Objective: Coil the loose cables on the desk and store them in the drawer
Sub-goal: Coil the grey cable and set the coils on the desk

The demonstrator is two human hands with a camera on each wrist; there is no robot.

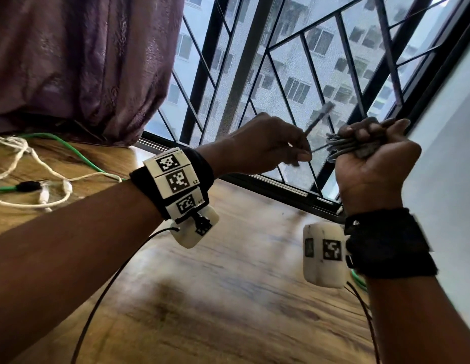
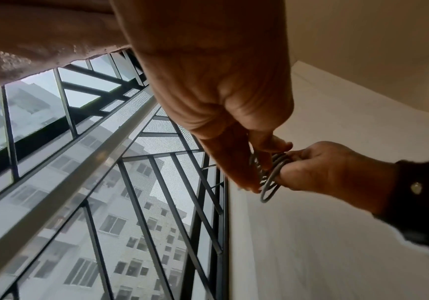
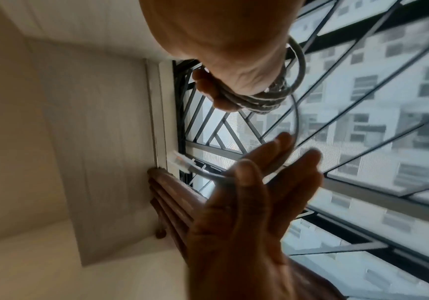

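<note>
My right hand (image 1: 373,158) is a raised fist that grips a coil of grey cable (image 1: 352,148) in front of the window. The coil's loops wrap round that right hand (image 3: 234,67) in the right wrist view, grey cable (image 3: 267,101) showing below the palm. My left hand (image 1: 304,151) pinches the cable's free end just left of the coil. The clear plug (image 1: 326,109) sticks up past its fingers. In the left wrist view my left hand (image 2: 257,168) meets the right hand (image 2: 318,168) at the coil (image 2: 270,182). The plug (image 3: 180,160) juts beyond the left hand (image 3: 272,162).
A white cable (image 1: 39,158), a green cable (image 1: 79,153) and a black plug (image 1: 29,185) lie loose on the wooden desk (image 1: 228,285) at the far left. A purple curtain (image 1: 84,61) hangs behind them. The barred window (image 1: 281,61) and a white wall (image 1: 451,127) stand close ahead.
</note>
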